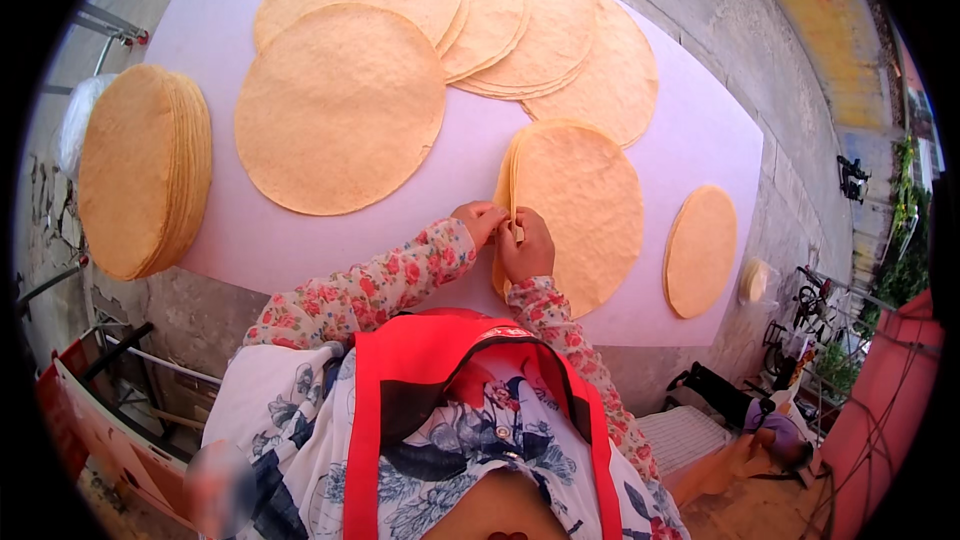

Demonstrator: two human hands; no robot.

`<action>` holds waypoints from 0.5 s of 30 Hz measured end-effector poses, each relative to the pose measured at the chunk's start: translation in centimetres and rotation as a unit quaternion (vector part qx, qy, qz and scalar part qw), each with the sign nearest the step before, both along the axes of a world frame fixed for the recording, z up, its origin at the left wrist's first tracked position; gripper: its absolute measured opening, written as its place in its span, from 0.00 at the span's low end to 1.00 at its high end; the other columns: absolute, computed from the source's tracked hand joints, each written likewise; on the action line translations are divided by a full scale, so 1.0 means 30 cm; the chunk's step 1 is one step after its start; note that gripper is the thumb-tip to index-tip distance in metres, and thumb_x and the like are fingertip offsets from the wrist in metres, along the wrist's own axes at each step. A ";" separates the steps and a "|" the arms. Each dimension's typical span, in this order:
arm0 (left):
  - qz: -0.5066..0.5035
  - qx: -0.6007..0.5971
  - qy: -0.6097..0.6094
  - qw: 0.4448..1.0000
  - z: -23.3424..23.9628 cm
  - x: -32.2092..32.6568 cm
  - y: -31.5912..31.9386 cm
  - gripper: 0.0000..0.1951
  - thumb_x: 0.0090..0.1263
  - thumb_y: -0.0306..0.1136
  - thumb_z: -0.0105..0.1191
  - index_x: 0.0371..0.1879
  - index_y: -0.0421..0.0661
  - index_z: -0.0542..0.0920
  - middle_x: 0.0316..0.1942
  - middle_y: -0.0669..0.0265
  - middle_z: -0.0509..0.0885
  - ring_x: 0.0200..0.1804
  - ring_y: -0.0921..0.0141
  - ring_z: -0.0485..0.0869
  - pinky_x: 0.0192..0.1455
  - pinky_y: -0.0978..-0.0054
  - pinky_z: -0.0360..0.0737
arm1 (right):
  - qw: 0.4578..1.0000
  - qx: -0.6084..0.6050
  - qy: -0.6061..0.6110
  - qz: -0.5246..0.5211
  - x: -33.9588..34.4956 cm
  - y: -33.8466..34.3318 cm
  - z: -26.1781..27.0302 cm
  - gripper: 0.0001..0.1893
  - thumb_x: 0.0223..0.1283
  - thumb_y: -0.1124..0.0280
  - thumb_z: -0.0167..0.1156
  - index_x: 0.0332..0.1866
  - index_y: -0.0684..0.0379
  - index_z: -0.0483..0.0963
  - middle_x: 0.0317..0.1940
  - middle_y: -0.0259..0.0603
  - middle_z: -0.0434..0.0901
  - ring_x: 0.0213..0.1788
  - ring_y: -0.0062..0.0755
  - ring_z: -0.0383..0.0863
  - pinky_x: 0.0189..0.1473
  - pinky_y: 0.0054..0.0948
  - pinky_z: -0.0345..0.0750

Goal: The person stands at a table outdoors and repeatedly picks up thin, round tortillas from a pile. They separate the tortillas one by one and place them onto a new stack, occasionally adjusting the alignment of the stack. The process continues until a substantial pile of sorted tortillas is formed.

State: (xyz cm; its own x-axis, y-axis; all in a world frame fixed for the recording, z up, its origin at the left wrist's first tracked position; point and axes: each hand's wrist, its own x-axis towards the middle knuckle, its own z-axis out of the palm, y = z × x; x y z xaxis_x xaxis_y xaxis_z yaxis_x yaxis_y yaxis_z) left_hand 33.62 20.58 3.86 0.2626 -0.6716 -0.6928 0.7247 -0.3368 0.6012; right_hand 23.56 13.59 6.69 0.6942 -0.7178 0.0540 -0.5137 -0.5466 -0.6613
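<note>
In front of me stands a tilted stack of thin round flatbreads [581,210], its left edge parted into several layers. My left hand [480,223] pinches the parted layers at that edge. Right beside it, my right hand [529,244] has its fingers curled around the same edge, thumb and fingers closed on a layer. The fingertips nearly meet, so exactly which layers each hand holds is partly hidden. To the left, a large round flatbread [341,112] lies flat on the pale tabletop [360,247], overlapping a fan of flatbreads [555,22] along the far side.
A thick pile of flatbreads [142,172] sits at the table's left edge, and a smaller pile [701,251] at the right. A plastic-wrapped bundle [756,281] is beyond the right edge. Another person [765,424] and parked bicycles [806,307] appear at lower right.
</note>
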 end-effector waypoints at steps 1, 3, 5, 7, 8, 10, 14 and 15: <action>0.022 -0.005 -0.020 1.000 -0.012 -0.014 -0.001 0.11 0.67 0.36 0.49 0.41 0.44 0.80 0.31 0.71 0.79 0.32 0.78 0.76 0.37 0.79 0.76 | 1.000 0.014 -0.010 -0.012 -0.009 -0.008 -0.005 0.06 0.55 0.74 0.56 0.36 0.64 0.75 0.35 0.44 0.79 0.37 0.35 0.80 0.35 0.28 0.76; 0.038 -0.009 -0.056 0.998 -0.027 -0.020 -0.001 0.11 0.68 0.34 0.49 0.42 0.43 0.80 0.30 0.72 0.79 0.30 0.80 0.75 0.35 0.80 0.76 | 0.998 0.041 -0.027 -0.038 -0.058 -0.055 -0.007 0.04 0.55 0.75 0.54 0.33 0.64 0.75 0.29 0.40 0.79 0.31 0.27 0.79 0.30 0.23 0.74; 0.032 -0.007 -0.084 0.996 -0.031 -0.015 0.010 0.11 0.68 0.34 0.49 0.44 0.43 0.79 0.32 0.72 0.80 0.31 0.81 0.75 0.37 0.81 0.76 | 0.986 0.143 0.015 -0.088 -0.126 -0.134 0.014 0.04 0.55 0.76 0.53 0.32 0.64 0.75 0.24 0.35 0.77 0.27 0.20 0.75 0.28 0.20 0.71; 0.036 -0.020 -0.072 0.997 -0.062 -0.018 0.008 0.11 0.67 0.33 0.49 0.43 0.44 0.80 0.34 0.70 0.80 0.33 0.79 0.76 0.39 0.80 0.76 | 0.976 0.185 0.043 -0.107 -0.153 -0.180 0.055 0.05 0.54 0.76 0.52 0.31 0.64 0.75 0.21 0.33 0.76 0.24 0.16 0.73 0.27 0.20 0.70; 0.039 -0.027 -0.065 0.997 -0.076 -0.024 0.006 0.11 0.67 0.33 0.49 0.43 0.44 0.81 0.36 0.69 0.80 0.34 0.78 0.77 0.41 0.80 0.76 | 0.977 0.180 0.048 -0.099 -0.153 -0.199 0.072 0.06 0.54 0.75 0.52 0.32 0.65 0.76 0.20 0.34 0.76 0.23 0.17 0.72 0.26 0.21 0.70; -0.026 -0.030 -0.173 0.984 -0.079 -0.023 0.004 0.11 0.66 0.33 0.50 0.43 0.45 0.81 0.37 0.69 0.79 0.35 0.76 0.76 0.39 0.79 0.75 | 0.980 0.171 0.059 -0.078 -0.111 -0.197 0.112 0.06 0.53 0.74 0.53 0.31 0.65 0.76 0.19 0.35 0.76 0.22 0.19 0.73 0.26 0.22 0.71; -0.071 -0.061 -0.299 0.950 -0.072 -0.047 -0.003 0.09 0.63 0.32 0.52 0.38 0.44 0.83 0.39 0.66 0.76 0.39 0.73 0.76 0.42 0.77 0.73 | 0.983 0.178 0.038 -0.035 -0.056 -0.106 0.028 0.08 0.52 0.73 0.55 0.34 0.65 0.76 0.26 0.42 0.79 0.28 0.29 0.77 0.33 0.29 0.74; -0.086 -0.047 -0.283 0.954 -0.066 -0.040 -0.002 0.10 0.63 0.32 0.52 0.38 0.44 0.84 0.40 0.66 0.76 0.41 0.72 0.76 0.44 0.77 0.73 | 0.988 0.152 0.020 -0.019 -0.052 -0.079 0.008 0.09 0.51 0.72 0.56 0.35 0.65 0.75 0.28 0.44 0.79 0.30 0.32 0.78 0.35 0.31 0.74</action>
State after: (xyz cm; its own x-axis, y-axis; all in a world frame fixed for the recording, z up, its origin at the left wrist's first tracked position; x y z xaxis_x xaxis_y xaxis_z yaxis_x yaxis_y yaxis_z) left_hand 32.43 20.53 1.88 0.4565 -0.7911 -0.4071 0.2144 -0.3462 0.9133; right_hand 21.99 11.21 6.93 0.6632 -0.7227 -0.1947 -0.5595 -0.3059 -0.7704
